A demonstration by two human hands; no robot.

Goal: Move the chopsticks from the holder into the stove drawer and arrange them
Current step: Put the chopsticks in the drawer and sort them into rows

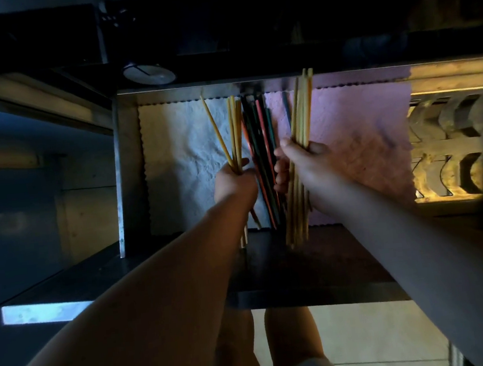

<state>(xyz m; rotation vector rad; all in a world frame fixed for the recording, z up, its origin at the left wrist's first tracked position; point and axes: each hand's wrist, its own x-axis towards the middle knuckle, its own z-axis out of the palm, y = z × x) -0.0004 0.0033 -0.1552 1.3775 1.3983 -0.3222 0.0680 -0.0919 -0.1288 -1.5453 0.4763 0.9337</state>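
Down in the open drawer (130, 164), two liners lie side by side — a white liner (183, 147) on the left and a pink liner (347, 131) on the right, both with scalloped edges. The left hand (234, 180) is curled round a small bunch of yellow chopsticks (233, 130), which fan out away from the person over the white liner. The right hand (306, 162) grips a thicker bunch of pale chopsticks (302, 109), thumb across them; their far tips reach past the drawer's back wall, and their near ends stick out beyond the wrist. Whether either bunch touches a liner I cannot tell. Between the two hands a group of dark chopsticks (261, 139) — red, green and black — lies lengthwise along the seam where the liners meet.

Above the drawer's back left corner sits a round knob (148, 72) with a single dark line across its face; any lettering near it is too dim to read. Right of the drawer, a yellow-lit grille (449, 145) shows a chevron pattern.
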